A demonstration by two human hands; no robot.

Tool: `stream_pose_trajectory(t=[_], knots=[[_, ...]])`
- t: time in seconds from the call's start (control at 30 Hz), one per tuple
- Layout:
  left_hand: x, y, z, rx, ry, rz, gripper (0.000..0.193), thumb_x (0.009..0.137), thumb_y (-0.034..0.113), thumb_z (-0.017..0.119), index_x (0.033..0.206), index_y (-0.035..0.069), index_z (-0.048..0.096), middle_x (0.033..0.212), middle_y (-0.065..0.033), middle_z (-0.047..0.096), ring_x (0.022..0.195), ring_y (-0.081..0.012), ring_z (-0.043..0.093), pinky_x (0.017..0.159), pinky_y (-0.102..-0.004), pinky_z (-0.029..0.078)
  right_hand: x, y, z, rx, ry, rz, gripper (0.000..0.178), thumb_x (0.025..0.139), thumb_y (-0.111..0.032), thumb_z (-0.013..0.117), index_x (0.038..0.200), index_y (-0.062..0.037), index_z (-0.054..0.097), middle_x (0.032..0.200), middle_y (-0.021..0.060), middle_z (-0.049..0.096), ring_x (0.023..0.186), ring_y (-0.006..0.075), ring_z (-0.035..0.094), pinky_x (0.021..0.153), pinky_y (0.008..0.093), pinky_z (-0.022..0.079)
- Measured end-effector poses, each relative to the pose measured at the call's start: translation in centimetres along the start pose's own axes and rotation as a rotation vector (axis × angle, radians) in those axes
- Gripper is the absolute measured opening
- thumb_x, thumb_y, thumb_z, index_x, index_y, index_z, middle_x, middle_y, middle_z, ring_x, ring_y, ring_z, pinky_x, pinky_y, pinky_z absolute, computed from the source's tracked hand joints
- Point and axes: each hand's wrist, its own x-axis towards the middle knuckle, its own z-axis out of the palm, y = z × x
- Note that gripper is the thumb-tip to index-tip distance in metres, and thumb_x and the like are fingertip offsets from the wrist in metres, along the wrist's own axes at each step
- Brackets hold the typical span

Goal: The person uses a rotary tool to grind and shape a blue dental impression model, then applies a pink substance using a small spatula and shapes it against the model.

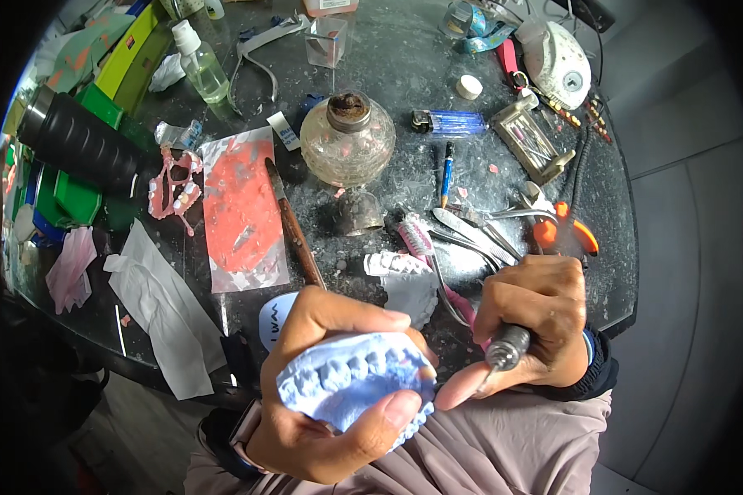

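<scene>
My left hand [309, 441] is closed round a light-blue dental cast [347, 402], fingers over its far edge and thumb across its near side. A row of moulded teeth faces up, with a small pinkish patch near the cast's right end. My right hand [541, 318] is wrapped round a dark rotary handpiece [508, 346], whose thin tip points down towards the cast. The right thumb reaches to the cast's right edge. Whether the tip touches the cast I cannot tell. Behind the left hand a second light-blue piece [277, 320] with handwriting shows partly.
Behind my hands lie a pink wax sheet [241, 206], a wooden-handled wax knife [293, 223], a glass spirit lamp [348, 148], a metal cap [357, 214], a pink-handled brush [417, 237], metal tools [475, 235] and orange-handled pliers [582, 235]. White tissue [161, 309] hangs over the table's front edge.
</scene>
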Motion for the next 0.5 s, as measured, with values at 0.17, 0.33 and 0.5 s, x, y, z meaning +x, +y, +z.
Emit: stream_pose_trajectory(t=[0.17, 0.33, 0.5], knots=[[-0.05, -0.39, 0.5, 0.059, 0.057, 0.023, 0.04, 0.073, 0.01, 0.062, 0.102, -0.005, 0.038, 0.072, -0.0195, 0.059, 0.061, -0.0163, 0.057, 0.059, -0.0264, 0.047, 0.16, 0.05, 0.23, 0.008, -0.082, 0.011, 0.057, 0.056, -0.058, 0.074, 0.052, -0.0091, 0.045, 0.044, 0.0005, 0.037, 0.036, 0.0173, 0.045, 0.035, 0.0281, 0.03], [0.02, -0.2, 0.37, 0.012, 0.028, 0.0, 0.033, 0.071, -0.007, 0.06, 0.099, -0.01, 0.041, 0.074, -0.0148, 0.061, 0.068, -0.0126, 0.059, 0.064, -0.0241, 0.048, -0.21, 0.07, 0.32, -0.011, -0.081, 0.017, 0.059, 0.057, -0.06, 0.073, 0.052, -0.0086, 0.044, 0.044, 0.0009, 0.034, 0.036, 0.018, 0.044, 0.035, 0.03, 0.029], [-0.1, -0.03, 0.55, 0.1, 0.065, -0.046, 0.037, 0.071, 0.004, 0.063, 0.098, -0.005, 0.039, 0.072, -0.016, 0.06, 0.064, -0.0138, 0.058, 0.061, -0.025, 0.047, -0.41, 0.01, 0.41, -0.066, -0.103, 0.001, 0.064, 0.042, -0.068, 0.074, 0.054, -0.0095, 0.051, 0.044, 0.0002, 0.043, 0.036, 0.0167, 0.045, 0.038, 0.0271, 0.03]])
